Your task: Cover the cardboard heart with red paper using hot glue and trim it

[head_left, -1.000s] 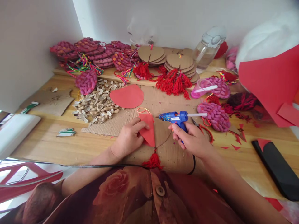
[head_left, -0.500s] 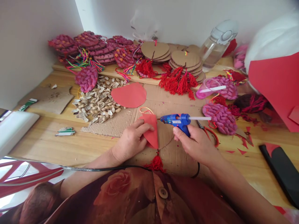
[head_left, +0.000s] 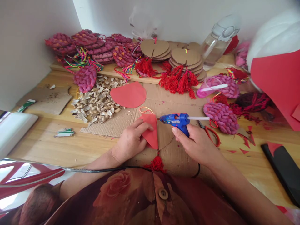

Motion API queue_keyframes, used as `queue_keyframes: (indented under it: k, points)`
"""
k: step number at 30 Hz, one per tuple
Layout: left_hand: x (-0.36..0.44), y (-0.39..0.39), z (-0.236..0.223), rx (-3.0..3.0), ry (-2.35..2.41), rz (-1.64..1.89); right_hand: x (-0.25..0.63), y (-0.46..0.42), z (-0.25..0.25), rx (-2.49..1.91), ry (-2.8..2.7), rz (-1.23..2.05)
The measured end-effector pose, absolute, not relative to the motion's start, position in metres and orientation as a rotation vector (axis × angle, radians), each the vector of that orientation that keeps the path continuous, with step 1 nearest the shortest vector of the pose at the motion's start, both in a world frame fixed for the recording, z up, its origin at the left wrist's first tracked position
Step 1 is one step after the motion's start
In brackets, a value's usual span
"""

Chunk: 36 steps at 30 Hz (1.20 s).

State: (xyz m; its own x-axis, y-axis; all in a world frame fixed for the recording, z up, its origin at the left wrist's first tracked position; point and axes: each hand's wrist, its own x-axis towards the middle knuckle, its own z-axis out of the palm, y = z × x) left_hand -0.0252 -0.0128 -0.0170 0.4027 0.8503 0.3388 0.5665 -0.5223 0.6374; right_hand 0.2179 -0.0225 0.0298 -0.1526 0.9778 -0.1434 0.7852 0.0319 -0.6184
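Note:
My right hand [head_left: 195,142] is wrapped round the handle of a blue hot glue gun [head_left: 174,120], with a clear glue stick [head_left: 199,118] standing out of its back. The gun's nozzle points left, at the edge of a folded piece of red paper [head_left: 151,129]. Fingers of my left hand [head_left: 133,137] are closed on that paper and hold it over a round cardboard disc [head_left: 166,134]. A yellow loop of cord [head_left: 147,109] shows at the disc's top, and a red tassel [head_left: 157,163] hangs at its bottom. My fingers hide part of the paper.
Peanut shells [head_left: 100,104] lie heaped left of a red paper shape [head_left: 128,94]. Behind stand stacked cardboard discs [head_left: 156,48] and a water bottle [head_left: 217,40]. Orange-handled scissors [head_left: 212,134] lie right of the gun. A black cable [head_left: 93,169] crosses the front.
The glue gun's nozzle has come closer to the red paper's edge and sits slightly lower along it. My left hand keeps its hold. The view has shifted a little.

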Motion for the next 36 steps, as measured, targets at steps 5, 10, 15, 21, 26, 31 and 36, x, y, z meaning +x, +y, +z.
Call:
queue_keyframes:
  k: [5, 10, 15, 21, 26, 31, 36]
  points:
    - [-0.025, -0.013, -0.017, 2.251, 1.214, 0.920, 0.217, -0.022, 0.031, -1.826, -2.017, 0.795]
    - [-0.025, -0.012, -0.017, 2.260, 1.217, 0.909, 0.216, -0.022, 0.033, -1.842, -2.038, 0.750]
    - [-0.024, -0.012, -0.016, 2.265, 1.211, 0.894, 0.215, -0.021, 0.034, -1.841, -2.052, 0.708]
    - [-0.025, -0.014, -0.015, 2.253, 1.199, 0.893, 0.217, -0.024, 0.035, -1.882, -2.056, 0.699]
    - [-0.026, -0.013, -0.015, 2.268, 1.198, 0.897, 0.220, -0.028, 0.037, -1.871, -2.050, 0.786]
    - [-0.026, -0.012, -0.014, 2.284, 1.179, 0.889, 0.221, -0.030, 0.039, -1.845, -2.047, 0.828]
    - [-0.027, -0.012, -0.014, 2.286, 1.190, 0.873, 0.222, -0.032, 0.041, -1.846, -2.062, 0.825]
